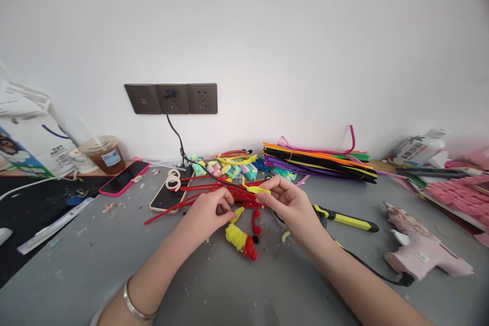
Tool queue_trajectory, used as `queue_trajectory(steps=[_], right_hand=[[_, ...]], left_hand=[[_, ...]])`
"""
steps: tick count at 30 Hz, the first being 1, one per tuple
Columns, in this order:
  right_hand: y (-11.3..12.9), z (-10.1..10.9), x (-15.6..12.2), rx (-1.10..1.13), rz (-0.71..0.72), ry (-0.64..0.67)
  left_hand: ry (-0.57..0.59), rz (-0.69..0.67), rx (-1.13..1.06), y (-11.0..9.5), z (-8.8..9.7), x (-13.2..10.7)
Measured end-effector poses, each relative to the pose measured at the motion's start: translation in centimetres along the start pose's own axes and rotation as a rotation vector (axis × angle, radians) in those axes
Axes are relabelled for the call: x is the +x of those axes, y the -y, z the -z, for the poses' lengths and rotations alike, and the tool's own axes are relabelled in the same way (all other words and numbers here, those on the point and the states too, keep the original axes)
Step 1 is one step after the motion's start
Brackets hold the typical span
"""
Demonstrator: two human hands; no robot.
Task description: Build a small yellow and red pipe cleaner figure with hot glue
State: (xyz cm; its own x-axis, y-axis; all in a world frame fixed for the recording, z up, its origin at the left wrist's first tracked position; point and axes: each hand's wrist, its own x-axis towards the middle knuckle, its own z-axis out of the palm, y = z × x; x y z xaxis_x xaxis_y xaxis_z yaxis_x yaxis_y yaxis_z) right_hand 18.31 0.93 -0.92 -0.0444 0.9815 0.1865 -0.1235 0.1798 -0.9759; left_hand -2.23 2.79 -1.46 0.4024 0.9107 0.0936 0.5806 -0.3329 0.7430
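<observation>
My left hand (208,212) and my right hand (287,202) meet over a grey table (237,285). Both pinch a yellow pipe cleaner (256,189) that runs between them, the right hand at its upper end, the left at its lower end (237,214). Under the hands lies a bundle of red pipe cleaners (198,193). Just in front of them rests a small wound piece of yellow and red pipe cleaner (241,240). A silver bracelet (133,306) circles my left wrist.
A pink glue gun (420,249) with a black cord lies at the right. A yellow-handled tool (346,219) is beside my right hand. A stack of coloured pipe cleaners (317,160), two phones (124,178) (166,196), a drink cup (104,154) and wall sockets (171,98) sit behind.
</observation>
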Motion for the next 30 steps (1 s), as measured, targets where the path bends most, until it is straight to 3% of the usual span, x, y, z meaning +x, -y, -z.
queue_trajectory(steps=[3,10,17,25,30], right_hand=[[-0.1,0.0,0.0,0.013,-0.007,0.018],[-0.5,-0.1,0.1,-0.081,0.058,0.023],[-0.5,-0.2,0.0,-0.134,0.082,0.058],[-0.5,-0.6,-0.6,-0.135,0.117,0.135],[-0.5,-0.7,-0.9,-0.107,0.128,0.155]], left_hand=[[-0.019,0.001,0.072,-0.1,0.1,0.0],[-0.243,-0.074,-0.014,-0.2,0.6,0.0],[-0.256,-0.171,-0.125,-0.1,0.2,-0.1],[-0.385,-0.432,-0.098,-0.9,-0.5,-0.7],[-0.431,-0.515,-0.074,-1.2,-0.8,-0.9]])
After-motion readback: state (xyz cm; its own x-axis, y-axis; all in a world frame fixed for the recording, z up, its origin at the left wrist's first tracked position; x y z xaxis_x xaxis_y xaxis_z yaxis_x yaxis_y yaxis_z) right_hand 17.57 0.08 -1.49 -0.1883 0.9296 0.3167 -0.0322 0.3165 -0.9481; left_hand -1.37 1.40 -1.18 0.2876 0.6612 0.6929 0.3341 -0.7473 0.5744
